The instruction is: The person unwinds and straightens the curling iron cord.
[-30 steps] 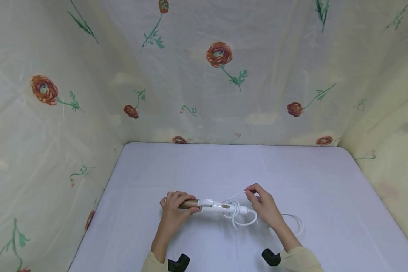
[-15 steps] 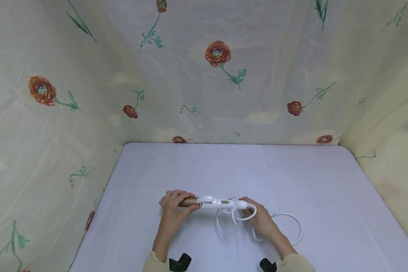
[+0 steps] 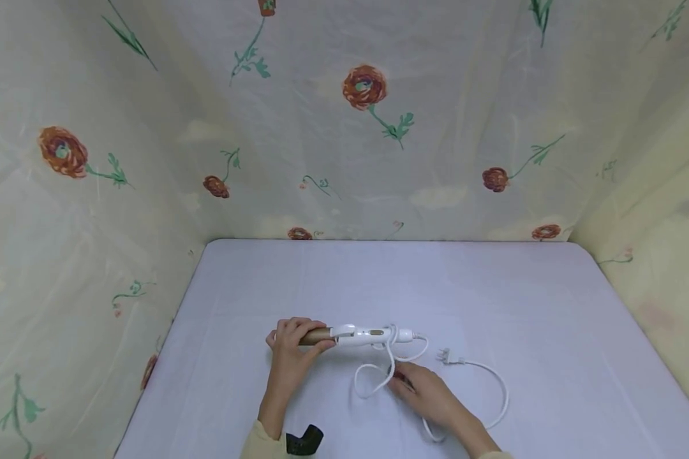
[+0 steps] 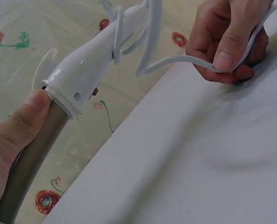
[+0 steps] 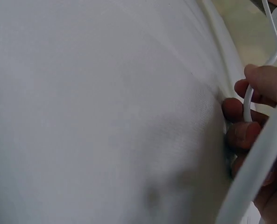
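A curling iron (image 3: pixel 360 335) with a white handle (image 4: pixel 94 63) and a bronze barrel (image 4: pixel 28 161) is held level just above the table. My left hand (image 3: pixel 291 350) grips the barrel, thumb against the white collar. The white cord (image 3: pixel 379 376) is looped around the handle's end and hangs in a loop below it. My right hand (image 3: pixel 422 390) pinches the cord (image 4: pixel 189 63) between thumb and fingers, low near the table, in front of the handle. The cord's plug (image 3: pixel 444 357) lies on the table to the right.
The table is covered by a pale lilac cloth (image 3: pixel 522 306). Floral fabric walls (image 3: pixel 367 127) enclose it at the back and both sides. More cord (image 3: pixel 496 395) curves over the cloth at the right.
My right hand has come down from the handle's end toward me, pulling the cord into a hanging loop. The plug now lies in sight on the cloth. The left hand stays on the barrel.
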A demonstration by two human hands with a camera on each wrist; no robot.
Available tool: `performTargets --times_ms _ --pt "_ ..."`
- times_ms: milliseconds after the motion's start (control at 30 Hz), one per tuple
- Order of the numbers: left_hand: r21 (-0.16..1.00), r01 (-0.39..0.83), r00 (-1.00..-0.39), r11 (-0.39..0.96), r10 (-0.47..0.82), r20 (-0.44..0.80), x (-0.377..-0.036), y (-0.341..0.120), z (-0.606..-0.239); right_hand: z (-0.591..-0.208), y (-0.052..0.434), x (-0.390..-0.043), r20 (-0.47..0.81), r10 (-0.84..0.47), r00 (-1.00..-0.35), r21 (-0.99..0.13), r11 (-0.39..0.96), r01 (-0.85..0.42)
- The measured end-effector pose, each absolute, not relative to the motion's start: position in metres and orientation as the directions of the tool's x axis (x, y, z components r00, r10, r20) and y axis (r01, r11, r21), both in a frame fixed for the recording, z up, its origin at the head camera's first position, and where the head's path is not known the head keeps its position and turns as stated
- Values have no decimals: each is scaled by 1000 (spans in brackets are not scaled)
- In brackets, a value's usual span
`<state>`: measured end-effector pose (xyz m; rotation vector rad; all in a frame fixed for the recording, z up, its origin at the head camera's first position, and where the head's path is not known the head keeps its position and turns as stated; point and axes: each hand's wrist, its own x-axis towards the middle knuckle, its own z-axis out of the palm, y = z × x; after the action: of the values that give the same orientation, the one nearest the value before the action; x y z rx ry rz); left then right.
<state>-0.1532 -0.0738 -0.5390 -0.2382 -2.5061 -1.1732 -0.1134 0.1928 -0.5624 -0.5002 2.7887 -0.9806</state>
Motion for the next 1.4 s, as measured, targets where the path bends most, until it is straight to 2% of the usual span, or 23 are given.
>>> performTargets --times_ms 100,233,533,833,1000,1067,1267,1400 --pt "705 308 -917 639 2 399 -154 -74 -539 -560 191 -107 -11 -449 -893 -670 666 -327" --pt "706 302 -918 641 -4 397 -155 -73 -539 -556 188 -101 87 -497 -863 -685 599 -414" --pt "698 286 -923 657 -7 385 -157 -73 -539 -536 190 -94 279 -453 -846 -624 584 -519" --pt "670 301 -916 679 10 402 -158 -72 -539 -524 194 -97 557 -426 -713 -558 444 -701" --pt "665 315 -913 677 24 407 -158 -73 -538 -522 196 -106 660 -357 -661 -516 423 -745" --pt "668 310 -918 676 30 395 -157 -74 -538 -521 197 -107 664 -326 -672 -532 426 -732" --pt "694 288 -935 661 37 353 -152 -77 -542 -507 198 -110 573 -247 -782 -659 428 -618" --pt "700 302 -932 647 48 358 -151 -78 -542 -490 198 -115 535 -185 -824 -706 438 -556"
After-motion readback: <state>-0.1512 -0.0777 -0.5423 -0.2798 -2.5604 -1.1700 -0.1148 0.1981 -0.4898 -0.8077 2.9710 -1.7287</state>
